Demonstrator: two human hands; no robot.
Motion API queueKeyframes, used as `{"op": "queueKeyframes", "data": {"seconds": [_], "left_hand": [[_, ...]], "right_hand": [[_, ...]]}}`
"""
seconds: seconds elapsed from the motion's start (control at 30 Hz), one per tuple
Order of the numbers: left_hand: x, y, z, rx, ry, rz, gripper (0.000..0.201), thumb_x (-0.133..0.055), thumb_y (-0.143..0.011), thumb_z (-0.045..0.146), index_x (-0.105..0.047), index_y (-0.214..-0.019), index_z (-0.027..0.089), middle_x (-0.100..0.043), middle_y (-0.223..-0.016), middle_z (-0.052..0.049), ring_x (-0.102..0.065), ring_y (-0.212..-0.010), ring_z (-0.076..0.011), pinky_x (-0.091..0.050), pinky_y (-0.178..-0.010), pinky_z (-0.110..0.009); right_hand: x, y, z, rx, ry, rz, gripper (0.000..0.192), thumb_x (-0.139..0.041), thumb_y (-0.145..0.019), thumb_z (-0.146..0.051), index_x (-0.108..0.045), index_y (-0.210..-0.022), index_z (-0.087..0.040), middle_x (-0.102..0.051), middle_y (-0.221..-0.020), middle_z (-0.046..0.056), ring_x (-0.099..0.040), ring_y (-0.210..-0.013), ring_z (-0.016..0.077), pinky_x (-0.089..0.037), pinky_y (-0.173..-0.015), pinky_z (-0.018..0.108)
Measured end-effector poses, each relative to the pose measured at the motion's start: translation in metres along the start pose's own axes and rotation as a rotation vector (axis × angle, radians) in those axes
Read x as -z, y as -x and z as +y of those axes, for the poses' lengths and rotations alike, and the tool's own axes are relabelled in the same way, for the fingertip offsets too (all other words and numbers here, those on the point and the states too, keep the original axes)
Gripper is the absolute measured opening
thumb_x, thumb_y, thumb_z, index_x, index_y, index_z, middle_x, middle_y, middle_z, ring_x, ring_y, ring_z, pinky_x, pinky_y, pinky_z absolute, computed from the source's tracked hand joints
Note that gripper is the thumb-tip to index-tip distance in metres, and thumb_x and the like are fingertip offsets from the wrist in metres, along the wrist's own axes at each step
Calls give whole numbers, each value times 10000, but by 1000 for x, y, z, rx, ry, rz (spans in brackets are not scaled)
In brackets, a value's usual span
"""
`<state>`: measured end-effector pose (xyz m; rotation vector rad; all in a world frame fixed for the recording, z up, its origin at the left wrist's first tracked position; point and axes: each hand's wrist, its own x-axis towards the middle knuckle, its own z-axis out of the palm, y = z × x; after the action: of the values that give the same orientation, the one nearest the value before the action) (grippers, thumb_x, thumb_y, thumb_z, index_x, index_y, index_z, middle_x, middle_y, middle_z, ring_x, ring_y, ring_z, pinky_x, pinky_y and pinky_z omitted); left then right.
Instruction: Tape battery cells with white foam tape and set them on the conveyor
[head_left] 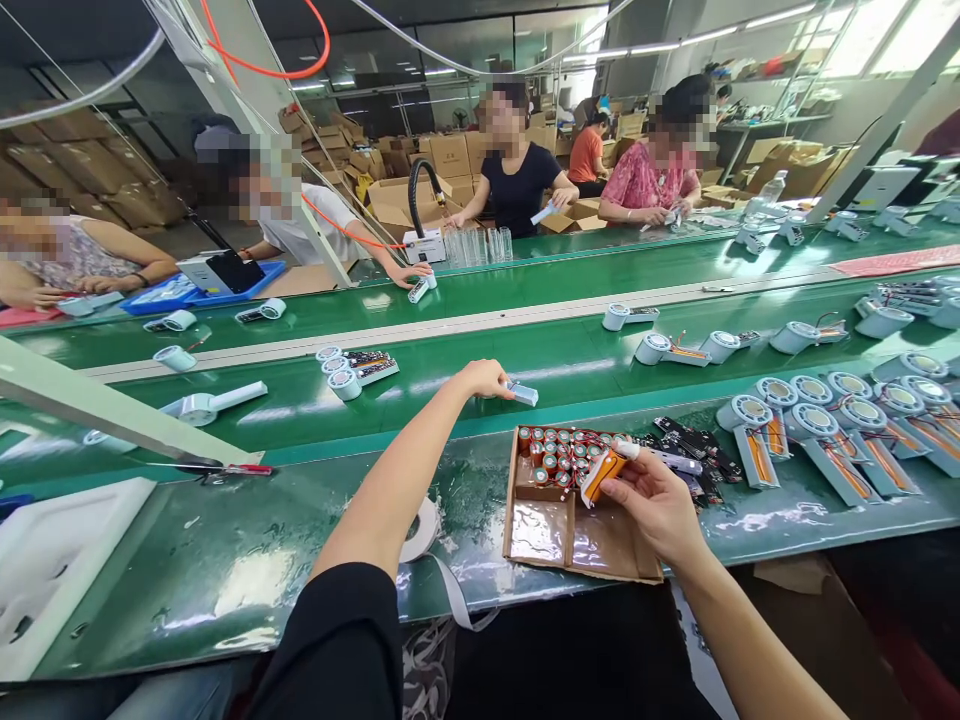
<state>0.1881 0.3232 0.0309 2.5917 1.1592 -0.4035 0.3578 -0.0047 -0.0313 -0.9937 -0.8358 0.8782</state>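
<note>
My left hand (486, 380) reaches out over the near green belt, its fingers closed on a pale blue plastic piece (524, 394). Part of that piece is hidden by the fingers. Nearer to me, my right hand (664, 505) pinches an orange battery (601, 474) with a white strip along its side. One finger of this hand wears a white cover. Below the battery lies a cardboard tray (536, 530) with several batteries (550, 450) standing in its far part, red wires among them.
Several pale blue fan bodies (817, 422) lie at the right, beside black circuit boards (686, 445). A tape roll (421, 530) is by my left forearm. More fan parts (352, 370) rest on the green belt (450, 350). Co-workers (517, 190) sit across it. A slanted post (112, 400) stands left.
</note>
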Motion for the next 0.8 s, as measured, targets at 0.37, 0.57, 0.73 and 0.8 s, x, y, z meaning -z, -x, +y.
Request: {"op": "queueKeyframes", "data": {"seconds": [0.37, 0.57, 0.73, 0.8], "left_hand": [[8, -11, 10, -50, -51, -41, 365, -787, -732, 406, -810, -1078, 293, -795, -1127, -21, -716, -968, -208, -506, -795, -235], [2, -12, 7, -117, -71, 22, 369, -680, -838, 455, -785, -1167, 324, -782, -1185, 1, -714, -1023, -203, -513, -819, -236], [-9, -16, 9, -209, -129, 64, 353, -723, -799, 386, -799, -1138, 325, -775, -1205, -11, -701, -1083, -220, -517, -913, -262], [-14, -14, 8, -254, -152, 94, 313, -704, -814, 327, -805, -1109, 331, -737, -1303, 1, -654, -1197, -214, -485, -1013, -262]], "right_hand": [[1, 1, 2, -44, 4, 21, 509, -931, -752, -273, -731, -1219, -292, -798, -1126, 46, -770, -1006, 224, -650, -894, 356], [0, 1, 2, -45, 4, 25, 473, -935, -747, -301, -745, -1181, -290, -799, -1124, 44, -766, -1026, 227, -647, -909, 354], [-1, 1, 1, -52, 10, 17, 468, -933, -753, -302, -747, -1183, -299, -798, -1129, 42, -767, -1025, 222, -642, -913, 345], [0, 2, 2, -57, 18, 19, 472, -931, -757, -312, -745, -1191, -294, -797, -1131, 50, -767, -1026, 232, -643, -914, 362]]}}
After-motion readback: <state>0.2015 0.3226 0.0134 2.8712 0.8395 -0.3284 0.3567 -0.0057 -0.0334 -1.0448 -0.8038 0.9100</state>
